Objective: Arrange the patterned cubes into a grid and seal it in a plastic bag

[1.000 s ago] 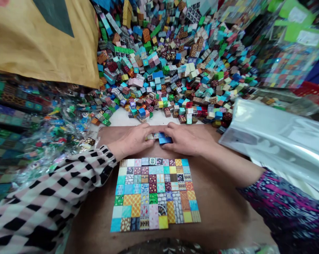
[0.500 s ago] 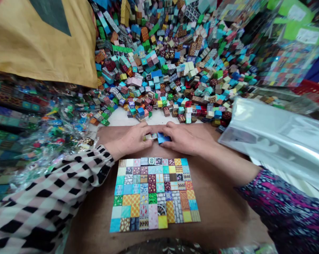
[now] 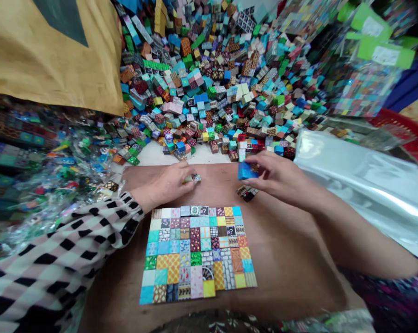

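Note:
My left hand [image 3: 169,181] rests at the board's far edge, thumb and fingers closed on a small light patterned block [image 3: 196,177], mostly hidden by the fingers. To the right, my right hand [image 3: 278,178] pinches a blue block [image 3: 246,171] between thumb and fingers. Just below it, a dark patterned block [image 3: 248,192] shows beside the thumb; whether it touches the hand I cannot tell. Nearer to me, many square-faced blocks lie packed side by side in a flat mosaic [image 3: 198,254], its near edge stepped at the right.
A brown board [image 3: 285,259] lies under the work. Beyond it spreads a large heap of loose colourful blocks [image 3: 209,97]. Clear plastic bags [image 3: 351,180] lie at right, near a red basket [image 3: 403,129]. Small wrapped pieces [image 3: 70,171] and a yellow sack [image 3: 56,55] are at left.
My right hand has moved right, away from my left hand, carrying the blue block. A dark patterned block now shows below it. My left hand has stayed nearly in place.

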### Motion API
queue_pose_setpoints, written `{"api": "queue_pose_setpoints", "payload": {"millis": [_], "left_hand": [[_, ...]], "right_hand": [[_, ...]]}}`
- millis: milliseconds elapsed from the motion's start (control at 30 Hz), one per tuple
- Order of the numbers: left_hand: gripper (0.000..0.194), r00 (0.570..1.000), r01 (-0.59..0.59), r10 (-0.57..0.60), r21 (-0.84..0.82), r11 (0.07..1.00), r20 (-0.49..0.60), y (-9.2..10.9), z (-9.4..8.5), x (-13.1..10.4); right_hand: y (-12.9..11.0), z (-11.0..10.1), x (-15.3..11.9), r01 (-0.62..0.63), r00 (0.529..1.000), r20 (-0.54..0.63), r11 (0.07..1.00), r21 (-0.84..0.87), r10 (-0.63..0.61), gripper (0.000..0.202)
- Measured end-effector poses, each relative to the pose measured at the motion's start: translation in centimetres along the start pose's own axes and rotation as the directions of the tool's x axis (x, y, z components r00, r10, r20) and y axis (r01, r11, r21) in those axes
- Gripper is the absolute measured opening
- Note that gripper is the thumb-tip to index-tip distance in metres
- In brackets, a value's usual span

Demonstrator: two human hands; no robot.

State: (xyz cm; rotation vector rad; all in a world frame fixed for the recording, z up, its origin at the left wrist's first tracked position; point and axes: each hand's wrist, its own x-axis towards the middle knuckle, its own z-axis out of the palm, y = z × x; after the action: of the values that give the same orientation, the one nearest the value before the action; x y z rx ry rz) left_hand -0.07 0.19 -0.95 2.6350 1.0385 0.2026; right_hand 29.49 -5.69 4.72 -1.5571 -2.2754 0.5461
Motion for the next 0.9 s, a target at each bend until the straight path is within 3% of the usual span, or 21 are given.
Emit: {"api": "queue_pose_setpoints", "payload": {"millis": [167,367,533,633,767,900], "left_hand": [[0.037,0.999,-0.02,0.021,-0.023,1.0,0.027,-0.3,0.0,0.2],[0.044,0.999,0.0,0.005,-0.116,0.993,0.042,0.4,-0.9,0.2],[0.05,0.996,0.033,-0.026,-0.085,0.996,0.085,0.7,-1.3,0.4],[0.053,0.994,0.053,-0.046,-0.07,0.996,0.098,0.4,-1.3,0.3],[0.056,0.994,0.062,-0.061,-0.012,0.998,0.09,-0.1,-1.5,-0.2],[0.056,0.993,0.079,-0.079,0.003,0.997,0.087,-0.5,-1.5,-0.6]], "right_hand": [[1.6,-0.1,-5.4,-0.1,0.995,0.003,0.994,-0.053,0.1,0.027],[1.8,3.5,-8.7,-0.268,0.963,-0.028,0.956,-0.119,0.266,0.022],[1.3,6.3,-8.4,-0.344,0.937,-0.131,0.921,-0.184,0.323,0.03],[0.8,6.6,-7.6,-0.3,0.949,-0.158,0.933,-0.199,0.271,0.034],[-0.1,5.6,-6.4,-0.256,0.966,-0.109,0.915,-0.312,0.233,0.049],[0.0,4.6,-5.5,-0.177,0.979,0.021,0.904,-0.389,0.2,0.063]]}}
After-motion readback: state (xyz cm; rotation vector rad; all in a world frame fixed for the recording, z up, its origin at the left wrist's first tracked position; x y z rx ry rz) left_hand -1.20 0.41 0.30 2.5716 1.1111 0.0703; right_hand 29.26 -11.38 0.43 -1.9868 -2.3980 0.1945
